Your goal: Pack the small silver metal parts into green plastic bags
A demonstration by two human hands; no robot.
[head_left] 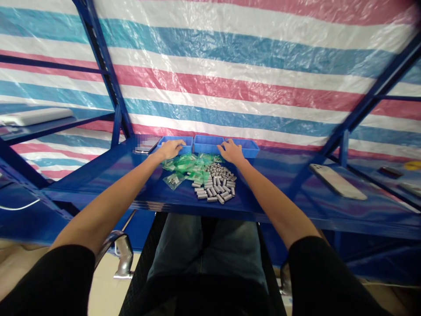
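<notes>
Three small blue plastic bins stand side by side at the back of the blue shelf: a left bin (187, 141), a middle bin (208, 140) and a right bin (250, 147). My left hand (169, 149) is over the left bin's front edge, fingers stretched to the right, with nothing visible in it. At the seam of the middle and right bins is my right hand (231, 152), its fingers apart and holding nothing that shows. Between my forearms lie green plastic bags (186, 164) with small parts, a clear bag (173, 181) and a pile of short metal cylinders (219, 184).
A pale phone (338, 181) lies on the shelf at the right. At the left, a flat device (146, 145) rests beside the left bin. Blue metal uprights (113, 83) frame both sides, with a striped plastic sheet (230, 83) behind.
</notes>
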